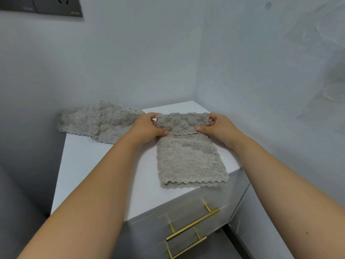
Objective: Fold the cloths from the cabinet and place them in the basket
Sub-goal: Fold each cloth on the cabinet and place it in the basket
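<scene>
Head view: left hand [147, 128] and right hand [220, 128] pinching far edge of grey fleecy rectangular cloth [188, 157], mid-fold on white counter [93, 174]. Risk: uneven pull skewing layers; near hem at counter edge, liable to slip off.

The folded cloth [188, 157] is thick, fluffy grey-beige pile fabric, ridged, with zigzag-cut edges; the second cloth [97, 122] is the same fuzzy material. The cabinet [93, 165] top is smooth, matt white, its bar handles [192, 224] brushed brass-coloured metal. The wall [130, 57] looks matt.
</scene>
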Tool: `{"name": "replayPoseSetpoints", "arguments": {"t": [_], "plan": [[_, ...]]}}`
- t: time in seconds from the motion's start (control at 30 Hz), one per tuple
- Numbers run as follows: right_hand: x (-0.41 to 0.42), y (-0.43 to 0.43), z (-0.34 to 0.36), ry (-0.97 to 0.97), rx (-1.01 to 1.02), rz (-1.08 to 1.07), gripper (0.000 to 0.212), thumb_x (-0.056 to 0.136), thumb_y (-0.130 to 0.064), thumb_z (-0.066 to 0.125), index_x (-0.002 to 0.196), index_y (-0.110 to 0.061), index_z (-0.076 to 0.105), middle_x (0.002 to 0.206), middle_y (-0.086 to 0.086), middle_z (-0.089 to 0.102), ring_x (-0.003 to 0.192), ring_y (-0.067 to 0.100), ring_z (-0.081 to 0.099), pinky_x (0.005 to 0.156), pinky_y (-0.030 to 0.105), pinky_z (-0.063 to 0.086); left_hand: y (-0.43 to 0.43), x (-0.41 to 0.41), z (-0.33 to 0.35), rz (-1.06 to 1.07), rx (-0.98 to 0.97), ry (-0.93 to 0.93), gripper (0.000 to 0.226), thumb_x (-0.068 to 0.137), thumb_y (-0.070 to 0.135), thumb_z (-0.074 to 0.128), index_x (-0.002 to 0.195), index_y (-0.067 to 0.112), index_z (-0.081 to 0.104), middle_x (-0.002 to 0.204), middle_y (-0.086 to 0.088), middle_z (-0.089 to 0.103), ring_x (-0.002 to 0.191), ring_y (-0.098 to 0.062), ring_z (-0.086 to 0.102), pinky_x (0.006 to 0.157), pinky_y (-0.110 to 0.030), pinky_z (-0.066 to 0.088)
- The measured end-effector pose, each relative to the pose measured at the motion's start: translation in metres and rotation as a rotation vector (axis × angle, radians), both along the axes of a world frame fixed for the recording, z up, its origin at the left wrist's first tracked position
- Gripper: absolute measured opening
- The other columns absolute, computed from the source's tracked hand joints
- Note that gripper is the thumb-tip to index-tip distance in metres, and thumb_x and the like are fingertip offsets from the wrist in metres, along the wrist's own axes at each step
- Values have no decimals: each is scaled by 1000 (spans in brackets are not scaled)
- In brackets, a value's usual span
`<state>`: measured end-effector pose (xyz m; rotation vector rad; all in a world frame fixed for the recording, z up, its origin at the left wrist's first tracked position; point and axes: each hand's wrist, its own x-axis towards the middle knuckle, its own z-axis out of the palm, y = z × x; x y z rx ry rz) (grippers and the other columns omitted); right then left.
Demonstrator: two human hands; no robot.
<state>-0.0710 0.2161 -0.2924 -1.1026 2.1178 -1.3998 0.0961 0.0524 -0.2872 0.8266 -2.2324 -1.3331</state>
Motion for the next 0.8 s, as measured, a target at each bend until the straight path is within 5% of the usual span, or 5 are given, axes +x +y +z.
{"name": "replayPoseSetpoints", "arguments": {"t": [0.13,0.2,0.37,0.57,0.8], "plan": [[-1,2,3,-76,31,83,35,75,-8,78,108,-10,66,99,0,72,92,11,68,97,30,48,2,0,-1,48,26,20,21,75,7,78,71,6,57,63,2,40,59,-13,38,56,-22,29],[-4,0,2,-52,44,82,28,73,-5,78,99,-12,69,97,2,73,92,16,68,98,34,48,2,1,-2,33,16,6,42,76,7,77,55,15,42,53,3,39,51,-11,37,50,-22,27],[-8,1,2,-143,-51,41,25,72,3,75,91,-12,70,92,4,73,91,23,68,89,32,51,-2,1,-3,-41,40,49,33,74,18,80,79,-5,56,66,-8,59,61,-17,57,66,-28,51],[-5,1,-2,-202,-143,35,28,77,0,72,103,-5,67,101,10,71,92,20,69,87,29,52,2,3,-3,-32,87,127,30,79,7,75,68,13,48,42,9,53,37,-3,51,39,-15,41],[-7,3,-1,-167,-158,57,33,81,8,65,113,-2,62,98,7,70,78,5,69,73,14,53,0,2,-7,29,70,234,28,72,7,80,72,15,54,72,-4,52,70,-18,51,69,-33,44]]}}
